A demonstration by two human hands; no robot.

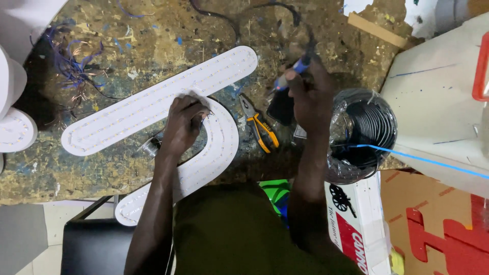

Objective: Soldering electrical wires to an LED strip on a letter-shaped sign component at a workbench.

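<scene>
Honestly, a fair bit is hard to read: the left hand [184, 125] sits curled right where the two arms of the white LED-strip board [158, 102] meet, fingers bunched on what looks like thin wire, but I can't tell exactly what's pinched under them. The right hand [309, 94] is closed around a blue-handled tool [291, 73], probably a soldering iron; its tip is blurred and its dark cord runs off the top edge. The board is a flat white shape, one long rounded bar running diagonally and a hooked arm curling down toward the person, with rows of tiny LEDs along it; the lower end hangs past the bench edge and is partly covered by the left forearm. It lies mid-left on the paint-spattered workbench [117, 168]. Just right of the hook are yellow-handled pliers [261, 127], and near the right wrist sits a coil of black cable [364, 130] in clear wrap. A tangle of blue wire scraps [71, 61] lies at upper left, well apart. Open bench is mostly below the long bar at left.
</scene>
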